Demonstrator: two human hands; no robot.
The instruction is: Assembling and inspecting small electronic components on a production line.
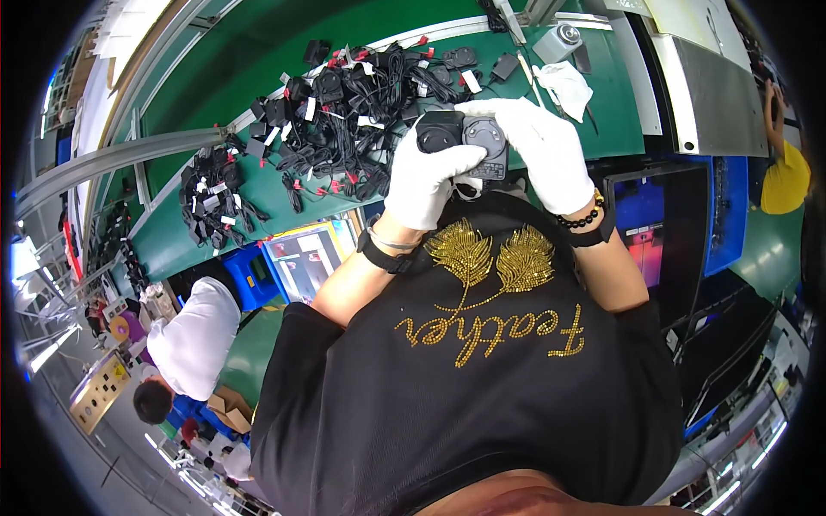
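Both my hands wear white gloves and meet at the near edge of the green table. My left hand (422, 176) is closed on a black power adapter (440, 129), its thumb stretched across the lower front. Side by side with it sits a second, greyer power adapter (484, 138). My right hand (540, 142) curls around this one from the right, its fingers along the top. Just beyond my hands, a large heap of black adapters with coiled cables (357, 103) carries white labels and red tags. A smaller heap of adapters (211, 202) lies farther left.
A crumpled white cloth (564, 89) and a metal device (557, 43) lie on the table (624, 107) at the right. A metal rail (129, 155) crosses the left side. People in white (196, 335) and yellow (785, 179) are off to either side. A lit screen (638, 224) stands at right.
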